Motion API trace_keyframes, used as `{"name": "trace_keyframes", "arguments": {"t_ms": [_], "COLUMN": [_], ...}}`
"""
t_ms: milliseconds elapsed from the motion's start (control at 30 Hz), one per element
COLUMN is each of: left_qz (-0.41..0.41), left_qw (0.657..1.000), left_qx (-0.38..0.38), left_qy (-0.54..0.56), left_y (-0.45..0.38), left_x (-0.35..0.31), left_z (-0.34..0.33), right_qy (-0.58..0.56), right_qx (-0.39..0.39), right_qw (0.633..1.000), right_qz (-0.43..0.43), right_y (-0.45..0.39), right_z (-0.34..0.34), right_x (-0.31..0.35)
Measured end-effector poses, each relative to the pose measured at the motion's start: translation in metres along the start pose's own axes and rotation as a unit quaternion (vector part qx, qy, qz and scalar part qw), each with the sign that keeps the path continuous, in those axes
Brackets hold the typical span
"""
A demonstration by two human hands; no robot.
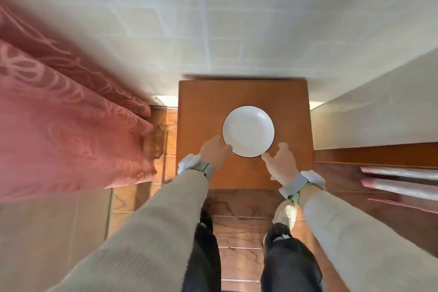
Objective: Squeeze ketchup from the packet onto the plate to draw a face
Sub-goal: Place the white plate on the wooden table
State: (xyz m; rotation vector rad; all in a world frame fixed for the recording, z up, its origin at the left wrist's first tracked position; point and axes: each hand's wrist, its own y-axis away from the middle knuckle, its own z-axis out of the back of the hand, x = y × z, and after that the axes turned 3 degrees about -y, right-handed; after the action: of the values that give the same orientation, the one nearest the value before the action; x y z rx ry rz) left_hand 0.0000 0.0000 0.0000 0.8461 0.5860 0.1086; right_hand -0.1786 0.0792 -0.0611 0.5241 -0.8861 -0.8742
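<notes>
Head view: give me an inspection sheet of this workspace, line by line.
Surface: small wooden table, bare around the plate.
Job's things: white plate, dark-rimmed, no ketchup on it; packet not seen.
Clutter: nothing seen.
Grippers: left hand and right hand at the plate's near rim, one per side; grip unclear.
Cables: nothing seen.
Surroundings: pink curtain left, pale wall behind, wood-pattern floor.

White plate (248, 125) between both hands, on wooden table (201, 102).
</notes>
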Motion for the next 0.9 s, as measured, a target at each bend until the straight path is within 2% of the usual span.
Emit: {"name": "trace_keyframes", "arguments": {"t_ms": [67,133,233,333,533,700,900], "left_qz": [-0.007,-0.011,-0.025,-0.044,-0.082,-0.107,-0.154], "left_qw": [0.998,0.995,0.989,0.979,0.957,0.948,0.943], "left_qx": [-0.029,-0.064,-0.116,-0.173,-0.214,-0.223,-0.213], "left_qy": [0.046,0.072,0.089,0.097,0.177,0.202,0.203], "left_y": [-0.016,-0.054,-0.086,-0.097,-0.078,-0.038,-0.017], "left_x": [0.005,0.022,0.035,0.042,0.048,0.062,0.088], "left_z": [-0.015,-0.051,-0.077,-0.089,-0.098,-0.109,-0.134], "right_qy": [-0.054,-0.082,-0.132,-0.179,-0.246,-0.255,-0.275], "right_qx": [-0.062,-0.097,-0.124,-0.120,-0.089,-0.082,-0.085], "right_qw": [0.997,0.990,0.979,0.969,0.947,0.934,0.924], "right_qz": [0.013,0.064,0.096,0.117,0.185,0.239,0.251], "right_y": [-0.005,-0.027,-0.038,-0.042,-0.029,0.005,0.025], "right_z": [-0.009,-0.027,-0.034,-0.033,-0.027,-0.023,-0.041], "right_x": [0.004,-0.012,-0.026,-0.034,-0.042,-0.061,-0.101]}}
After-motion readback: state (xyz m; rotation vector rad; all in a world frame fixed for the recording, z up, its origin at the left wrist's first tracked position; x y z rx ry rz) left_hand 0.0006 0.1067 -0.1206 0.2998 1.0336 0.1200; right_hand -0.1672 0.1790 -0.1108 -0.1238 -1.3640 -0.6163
